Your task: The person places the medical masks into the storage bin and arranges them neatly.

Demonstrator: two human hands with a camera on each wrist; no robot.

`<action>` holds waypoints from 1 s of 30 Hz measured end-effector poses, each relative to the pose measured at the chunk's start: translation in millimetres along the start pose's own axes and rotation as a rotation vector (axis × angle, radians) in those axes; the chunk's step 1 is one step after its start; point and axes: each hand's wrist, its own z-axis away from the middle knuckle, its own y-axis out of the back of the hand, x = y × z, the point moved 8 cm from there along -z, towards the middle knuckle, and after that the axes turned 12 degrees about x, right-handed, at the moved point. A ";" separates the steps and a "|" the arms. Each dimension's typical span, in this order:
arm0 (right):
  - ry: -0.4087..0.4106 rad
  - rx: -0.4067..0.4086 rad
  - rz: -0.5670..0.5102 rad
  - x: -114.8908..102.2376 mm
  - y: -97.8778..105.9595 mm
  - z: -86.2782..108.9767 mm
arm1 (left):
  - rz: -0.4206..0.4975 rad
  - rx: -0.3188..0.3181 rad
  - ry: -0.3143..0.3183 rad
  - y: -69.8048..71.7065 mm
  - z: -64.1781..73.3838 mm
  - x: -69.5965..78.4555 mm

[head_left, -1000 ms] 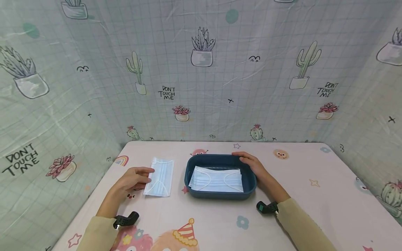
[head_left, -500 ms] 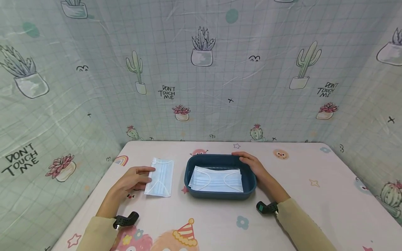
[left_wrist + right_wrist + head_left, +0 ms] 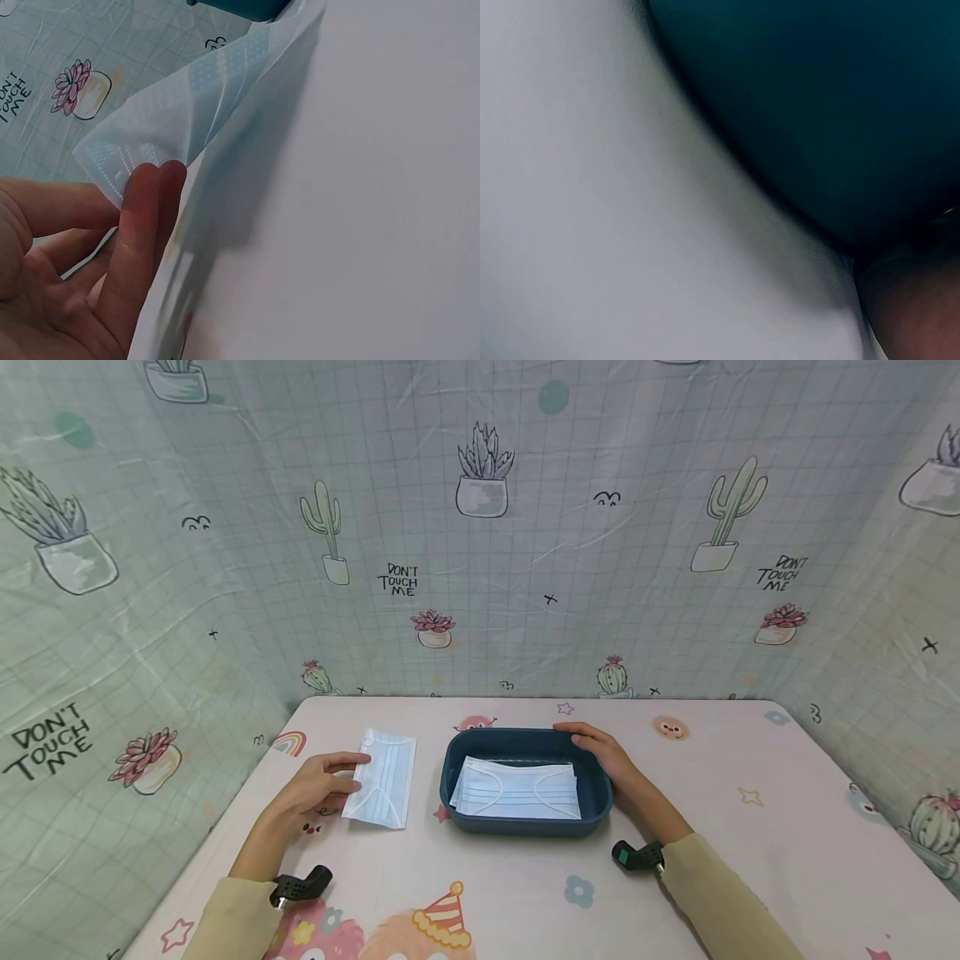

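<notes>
My left hand [image 3: 318,787] pinches the left edge of a light-blue pleated face mask [image 3: 388,781] with white ear loops. In the left wrist view the fingers [image 3: 139,217] hold the mask's side, and the mask [image 3: 202,90] tilts off the tabletop with a shadow beneath it. To its right stands a dark blue rectangular box [image 3: 525,828], with several stacked face masks [image 3: 517,789] lying inside. My right hand [image 3: 611,760] holds the box at its back right corner, fingers along the rim. The right wrist view shows the box wall [image 3: 802,97] close up; most of that hand is hidden there.
The table wears a pale pink cloth [image 3: 495,877] with cartoon prints. A hanging sheet [image 3: 480,560] with cactus drawings encloses the back and sides. Each wrist carries a small black camera, the left one [image 3: 302,885] near the cloth's front left.
The mask in my left hand has risen slightly, its far end shifting up and away. My right hand, the box and the stacked masks have stayed put.
</notes>
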 end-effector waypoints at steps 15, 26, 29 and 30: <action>0.006 -0.004 0.008 0.4 0.0 -0.4 | 0.037 0.006 -0.034 0.3 2.3 16.3; -0.011 -0.005 0.009 1.1 0.6 0.2 | 0.015 0.026 -0.066 -0.4 7.4 28.3; -0.014 -0.005 0.009 1.4 0.7 0.6 | 0.020 0.025 -0.071 -0.9 8.8 31.3; -0.014 -0.005 0.010 1.3 0.6 0.8 | 0.020 0.026 -0.074 -1.0 9.2 32.4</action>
